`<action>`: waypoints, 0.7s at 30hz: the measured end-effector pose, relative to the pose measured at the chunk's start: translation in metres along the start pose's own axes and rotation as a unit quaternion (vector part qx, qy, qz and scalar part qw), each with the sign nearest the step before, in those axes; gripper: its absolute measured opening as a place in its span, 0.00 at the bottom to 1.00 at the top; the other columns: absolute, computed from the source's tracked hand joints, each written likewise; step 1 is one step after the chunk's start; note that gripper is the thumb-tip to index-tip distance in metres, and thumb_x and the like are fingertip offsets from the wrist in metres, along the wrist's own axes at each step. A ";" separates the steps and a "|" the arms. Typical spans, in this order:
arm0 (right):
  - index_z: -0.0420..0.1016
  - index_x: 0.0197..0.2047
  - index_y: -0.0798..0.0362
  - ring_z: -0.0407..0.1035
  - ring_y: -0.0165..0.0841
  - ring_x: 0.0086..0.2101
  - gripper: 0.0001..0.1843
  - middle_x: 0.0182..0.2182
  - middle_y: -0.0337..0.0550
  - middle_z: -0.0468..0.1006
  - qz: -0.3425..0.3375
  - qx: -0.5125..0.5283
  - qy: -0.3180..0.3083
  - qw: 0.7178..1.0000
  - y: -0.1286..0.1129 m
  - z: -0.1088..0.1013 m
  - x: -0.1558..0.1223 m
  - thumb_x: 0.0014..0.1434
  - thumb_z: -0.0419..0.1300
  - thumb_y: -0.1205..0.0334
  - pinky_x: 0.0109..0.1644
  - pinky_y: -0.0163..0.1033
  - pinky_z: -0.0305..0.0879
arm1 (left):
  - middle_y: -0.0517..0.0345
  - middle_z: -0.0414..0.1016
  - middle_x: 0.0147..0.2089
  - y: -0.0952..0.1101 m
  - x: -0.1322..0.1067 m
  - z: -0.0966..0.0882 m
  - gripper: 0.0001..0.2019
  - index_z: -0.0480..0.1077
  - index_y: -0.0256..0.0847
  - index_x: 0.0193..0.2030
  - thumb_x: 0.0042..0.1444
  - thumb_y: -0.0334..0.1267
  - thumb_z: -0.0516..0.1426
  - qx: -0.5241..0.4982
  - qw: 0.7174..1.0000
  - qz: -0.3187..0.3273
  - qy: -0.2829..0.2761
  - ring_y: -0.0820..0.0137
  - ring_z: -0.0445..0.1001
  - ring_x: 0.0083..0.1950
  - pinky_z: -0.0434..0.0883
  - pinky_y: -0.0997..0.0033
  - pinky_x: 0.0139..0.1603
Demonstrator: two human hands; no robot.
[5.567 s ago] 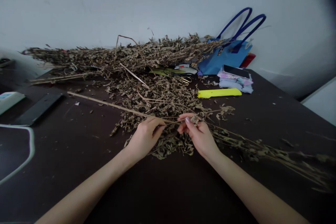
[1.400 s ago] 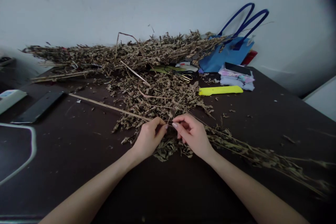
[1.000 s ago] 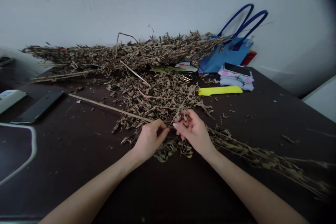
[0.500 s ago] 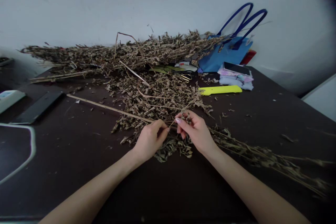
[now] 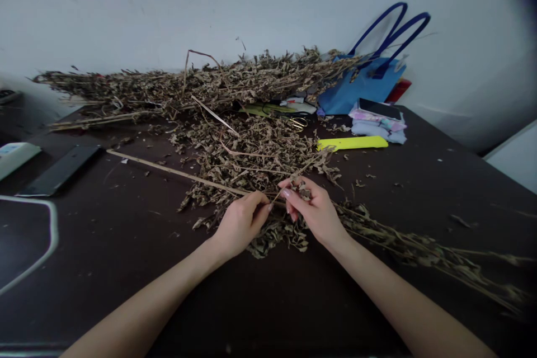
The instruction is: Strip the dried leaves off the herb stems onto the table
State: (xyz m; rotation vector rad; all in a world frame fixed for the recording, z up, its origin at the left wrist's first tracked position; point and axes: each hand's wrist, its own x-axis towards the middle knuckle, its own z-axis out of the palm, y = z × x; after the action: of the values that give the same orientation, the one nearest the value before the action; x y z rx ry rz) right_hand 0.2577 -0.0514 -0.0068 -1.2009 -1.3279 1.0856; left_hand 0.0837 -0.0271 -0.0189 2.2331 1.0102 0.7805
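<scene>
My left hand [image 5: 243,215] is closed, its thumb and forefinger pinching one end of a thin dried stem [image 5: 276,197]. A short way to the right, my right hand [image 5: 311,205] pinches the same stem, with some curled dry leaves by its fingers. Both hands hover over the near edge of a heap of dried leaves [image 5: 251,151]. A long bare stalk [image 5: 168,169] runs from the left to my left hand; its near end is hidden there. Leafy dried stalks [image 5: 403,240] extend to the right behind my right wrist.
A big bundle of dried plants [image 5: 251,81] lies along the wall, against a blue bag [image 5: 361,86]. Beyond the heap are scissors [image 5: 298,121], a yellow-handled tool [image 5: 354,143] and a phone [image 5: 380,108] on folded cloth. A dark flat slab [image 5: 62,170] and white cable [image 5: 53,226] lie left.
Both hands keep their pinch on the stem almost unchanged. The right fingers have shifted very slightly; the view has moved a little.
</scene>
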 end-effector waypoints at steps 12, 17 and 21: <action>0.66 0.35 0.53 0.60 0.23 0.19 0.07 0.23 0.34 0.65 -0.034 -0.051 -0.038 0.997 -0.007 0.001 -0.002 0.59 0.53 0.58 0.22 0.30 0.59 | 0.61 0.63 0.28 0.000 0.000 0.000 0.08 0.63 0.39 0.32 0.61 0.35 0.48 0.001 1.000 0.004 0.000 0.74 0.62 0.29 0.61 0.75 0.32; 0.65 0.35 0.52 0.60 0.24 0.20 0.07 0.23 0.34 0.64 -0.043 -0.061 -0.047 0.996 -0.006 0.003 -0.002 0.60 0.52 0.57 0.22 0.30 0.59 | 0.59 0.67 0.33 0.004 0.002 0.000 0.03 0.65 0.38 0.34 0.58 0.32 0.51 -0.010 0.999 0.013 0.031 0.73 0.66 0.34 0.63 0.74 0.36; 0.64 0.35 0.52 0.60 0.24 0.21 0.07 0.24 0.34 0.63 -0.042 -0.070 -0.059 0.995 -0.006 0.003 -0.001 0.60 0.51 0.57 0.23 0.30 0.60 | 0.60 0.69 0.33 0.007 0.005 0.001 0.03 0.66 0.39 0.35 0.54 0.30 0.56 -0.039 0.997 0.003 0.070 0.73 0.67 0.33 0.64 0.76 0.34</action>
State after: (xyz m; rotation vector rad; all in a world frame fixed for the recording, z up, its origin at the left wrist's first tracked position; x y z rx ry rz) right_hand 0.2541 -0.0533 -0.0012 -1.1866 -1.5539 1.0296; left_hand 0.0906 -0.0274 -0.0138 2.1407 1.0202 0.9752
